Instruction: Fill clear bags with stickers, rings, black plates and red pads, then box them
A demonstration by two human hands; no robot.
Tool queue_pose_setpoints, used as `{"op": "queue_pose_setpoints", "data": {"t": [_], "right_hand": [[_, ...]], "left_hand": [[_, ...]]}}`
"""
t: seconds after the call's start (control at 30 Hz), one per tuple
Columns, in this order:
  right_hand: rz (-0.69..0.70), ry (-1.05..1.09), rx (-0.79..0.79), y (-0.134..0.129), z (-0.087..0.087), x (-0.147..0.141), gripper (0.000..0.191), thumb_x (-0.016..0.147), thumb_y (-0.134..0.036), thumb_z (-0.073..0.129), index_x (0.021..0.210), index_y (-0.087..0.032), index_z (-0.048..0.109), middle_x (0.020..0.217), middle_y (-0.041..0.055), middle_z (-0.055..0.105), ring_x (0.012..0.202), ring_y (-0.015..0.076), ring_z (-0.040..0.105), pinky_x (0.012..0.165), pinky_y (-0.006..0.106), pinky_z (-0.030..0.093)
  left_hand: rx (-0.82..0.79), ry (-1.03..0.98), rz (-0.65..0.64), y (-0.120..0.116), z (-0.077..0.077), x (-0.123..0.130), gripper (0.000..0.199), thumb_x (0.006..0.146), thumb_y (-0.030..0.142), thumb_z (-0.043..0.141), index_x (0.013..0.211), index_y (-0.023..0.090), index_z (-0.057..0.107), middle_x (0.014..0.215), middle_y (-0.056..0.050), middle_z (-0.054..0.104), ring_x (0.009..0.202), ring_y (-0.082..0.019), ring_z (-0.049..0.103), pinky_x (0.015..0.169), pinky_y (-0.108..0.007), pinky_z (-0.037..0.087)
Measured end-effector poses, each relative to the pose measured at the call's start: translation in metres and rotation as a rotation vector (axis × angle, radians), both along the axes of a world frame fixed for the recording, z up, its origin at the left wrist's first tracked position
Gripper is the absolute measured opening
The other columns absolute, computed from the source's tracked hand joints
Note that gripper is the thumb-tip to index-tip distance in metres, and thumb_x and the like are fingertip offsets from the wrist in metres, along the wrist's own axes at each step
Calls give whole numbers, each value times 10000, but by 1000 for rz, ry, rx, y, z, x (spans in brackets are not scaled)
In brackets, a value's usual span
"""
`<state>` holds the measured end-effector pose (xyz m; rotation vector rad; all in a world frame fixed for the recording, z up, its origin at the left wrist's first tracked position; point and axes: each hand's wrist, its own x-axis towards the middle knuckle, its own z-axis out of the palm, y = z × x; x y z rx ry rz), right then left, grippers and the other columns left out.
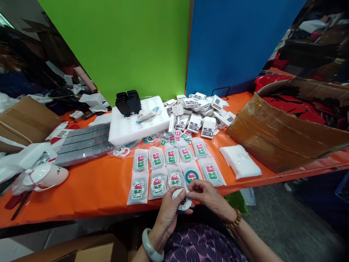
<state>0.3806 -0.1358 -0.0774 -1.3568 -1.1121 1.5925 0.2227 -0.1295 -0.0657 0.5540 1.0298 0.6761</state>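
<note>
My left hand point(169, 210) is wrapped round a small stack of round flat ring-shaped pieces point(185, 206), white with dark marks on top and teal at the lower edge. The thumb lies across the top one. My right hand point(209, 197) pinches at the stack's upper edge, thumb and forefinger together. Just beyond them, frosted white pouches point(135, 198) lie in two rows, each with a red-and-green card point(211, 172) on it. In the front row, several pouches also bear a white striped ring point(157, 185); one has a teal ring point(191, 176).
Small white printed boxes point(208, 127) are heaped behind the pouches, with loose cards point(186, 135) before them. A white foam block point(120, 128) carries black pads point(128, 103). Left are a bagged grey stack point(84, 143) and a white cap point(46, 176); right, a white packet point(241, 162) and large carton point(286, 140).
</note>
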Motion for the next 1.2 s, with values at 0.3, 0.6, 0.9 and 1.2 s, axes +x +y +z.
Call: {"op": "queue_pose_setpoints", "data": {"t": [0.3, 0.6, 0.9, 1.2], "right_hand": [[-135, 60, -93, -3, 1, 17, 324, 659, -429, 727, 699, -172, 534, 548, -65, 454, 437, 51, 303, 410, 210, 205], [-465, -204, 18, 5, -19, 71, 388, 632, -519, 715, 749, -179, 570, 549, -50, 470, 469, 83, 351, 445, 221, 244], [-398, -816, 184, 17, -29, 87, 295, 794, -481, 526, 762, -197, 600, 666, 35, 604, 637, 193, 536, 622, 309, 383], [-284, -395, 153, 12, -2, 62, 312, 779, -500, 607, 775, -190, 632, 724, 30, 603, 641, 157, 501, 610, 285, 388]], "left_hand": [[20, 20, -48, -1, 1, 9, 466, 689, 431, 767, 966, 130, 545, 803, -63, 686, 649, -205, 692, 483, -218, 536], [-27, 66, -43, 2, -3, 14, 526, 629, 449, 801, 939, 135, 512, 728, -55, 679, 595, -201, 675, 425, -206, 503], [-81, -21, -39, 6, 5, 21, 503, 634, 375, 822, 981, 149, 537, 854, -55, 686, 734, -225, 703, 577, -256, 576], [-49, -26, -19, 19, 4, 28, 512, 592, 363, 851, 946, 141, 555, 816, -57, 698, 682, -240, 708, 496, -245, 561]]}}
